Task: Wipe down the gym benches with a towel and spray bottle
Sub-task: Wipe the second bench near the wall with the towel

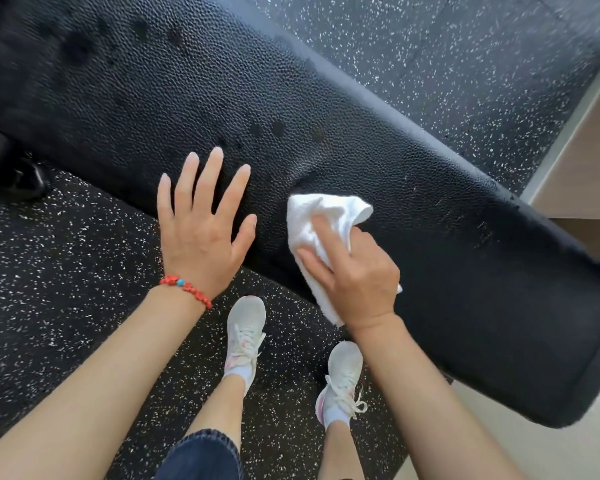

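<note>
A long black gym bench pad with pebbled vinyl upholstery (326, 109) runs diagonally from the upper left to the lower right. The right hand (355, 277) presses a crumpled white cloth towel (321, 221) onto the pad near its closer edge; the fingers curl over the fabric and grip it, and part of the towel trails out under the wrist. The left hand (201, 226) is spread flat with straight fingers over the bench's near edge, just beside the towel, holding nothing; whether the palm touches the pad cannot be told. A red beaded bracelet (186, 289) circles the left wrist. Below, two white lace-up sneakers (244, 332) stand on black rubber flooring flecked with white (59, 258)
</note>
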Action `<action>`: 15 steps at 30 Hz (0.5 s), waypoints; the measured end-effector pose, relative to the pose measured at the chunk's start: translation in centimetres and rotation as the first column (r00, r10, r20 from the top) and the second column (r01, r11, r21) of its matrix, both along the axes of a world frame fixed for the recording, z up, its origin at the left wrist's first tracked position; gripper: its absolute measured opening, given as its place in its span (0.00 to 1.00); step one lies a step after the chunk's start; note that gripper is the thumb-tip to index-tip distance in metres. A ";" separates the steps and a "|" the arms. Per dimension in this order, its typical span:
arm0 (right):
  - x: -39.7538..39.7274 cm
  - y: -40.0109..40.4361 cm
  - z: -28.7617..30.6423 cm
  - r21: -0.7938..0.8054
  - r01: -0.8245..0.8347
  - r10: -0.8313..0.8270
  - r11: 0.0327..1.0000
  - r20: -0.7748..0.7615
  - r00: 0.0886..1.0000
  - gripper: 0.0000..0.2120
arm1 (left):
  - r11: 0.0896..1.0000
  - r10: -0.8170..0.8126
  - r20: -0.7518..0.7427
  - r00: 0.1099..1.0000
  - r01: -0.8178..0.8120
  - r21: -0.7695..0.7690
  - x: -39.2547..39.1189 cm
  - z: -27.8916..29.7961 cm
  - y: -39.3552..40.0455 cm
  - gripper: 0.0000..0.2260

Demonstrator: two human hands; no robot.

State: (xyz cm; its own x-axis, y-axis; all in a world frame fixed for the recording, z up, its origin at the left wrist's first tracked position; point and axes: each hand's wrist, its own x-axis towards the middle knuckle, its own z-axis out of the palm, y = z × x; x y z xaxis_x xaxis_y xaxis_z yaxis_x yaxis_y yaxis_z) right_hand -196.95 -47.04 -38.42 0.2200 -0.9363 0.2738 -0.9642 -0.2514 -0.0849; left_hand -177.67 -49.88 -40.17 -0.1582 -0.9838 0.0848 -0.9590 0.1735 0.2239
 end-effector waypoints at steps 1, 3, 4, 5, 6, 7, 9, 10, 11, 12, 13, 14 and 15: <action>0.0 -1.1 -0.1 -0.005 0.027 -0.027 1.000 -0.023 0.999 0.18 | 1.000 -0.002 0.001 1.000 0.002 -0.001 0.0 0.0 0.0 0.21; 0.2 -4.5 -0.3 -0.018 0.172 -0.173 0.985 -0.037 0.984 0.18 | 1.000 0.001 0.005 1.000 -0.001 -0.001 0.1 -0.1 0.1 0.21; 0.5 -6.7 -0.1 0.016 0.261 -0.260 0.965 -0.019 0.965 0.19 | 1.000 0.003 0.006 1.000 -0.003 0.001 0.0 -0.1 0.1 0.21; 0.7 -8.8 0.2 0.093 0.329 -0.331 0.940 0.005 0.944 0.20 | 1.000 0.004 0.005 1.000 -0.004 0.003 0.0 -0.1 0.0 0.21; 0.9 -10.8 0.4 0.187 0.373 -0.383 0.909 0.018 0.924 0.22 | 1.000 0.004 0.003 1.000 -0.004 0.004 0.0 -0.1 0.0 0.21; 0.9 -12.3 0.3 0.262 0.396 -0.420 0.880 0.043 0.907 0.23 | 1.000 0.003 0.002 1.000 -0.003 0.006 0.0 0.0 -0.1 0.21; 0.8 -13.4 0.0 0.313 0.411 -0.457 0.856 0.090 0.885 0.22 | 1.000 -0.001 0.008 1.000 0.001 0.010 0.0 0.2 -0.1 0.21; 0.6 -13.1 0.0 0.304 0.412 -0.455 0.859 0.088 0.886 0.22 | 1.000 -0.004 0.010 1.000 0.004 0.013 0.0 0.3 -0.1 0.21; 0.3 -12.5 0.1 0.292 0.414 -0.454 0.862 0.084 0.887 0.21 | 1.000 -0.005 0.012 1.000 0.005 0.019 0.0 0.5 -0.1 0.21; -0.1 -11.8 0.2 0.290 0.428 -0.469 0.856 0.085 0.879 0.21 | 1.000 -0.004 0.014 1.000 0.004 0.026 0.1 0.6 -0.2 0.21; -0.8 -11.1 0.3 0.295 0.458 -0.498 0.839 0.078 0.863 0.21 | 0.999 -0.003 0.015 1.000 0.003 0.033 0.1 0.6 -0.2 0.21; -1.9 -10.3 0.3 0.307 0.498 -0.538 0.811 0.054 0.841 0.21 | 0.999 -0.002 0.014 1.000 0.002 0.037 0.2 0.7 -0.2 0.21; -3.3 -9.4 0.5 0.320 0.547 -0.585 0.773 0.027 0.811 0.21 | 0.999 -0.002 0.015 1.000 0.001 0.040 0.2 0.7 -0.2 0.22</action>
State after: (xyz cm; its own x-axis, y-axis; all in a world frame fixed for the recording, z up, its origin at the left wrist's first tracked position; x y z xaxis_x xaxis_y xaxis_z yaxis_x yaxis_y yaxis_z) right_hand -200.25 -56.47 -37.94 -0.3911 -0.9197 -0.0343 -0.9016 0.3904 -0.1865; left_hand -177.50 -50.11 -39.47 -0.1605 -0.9861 0.0428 -0.9621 0.1660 0.2164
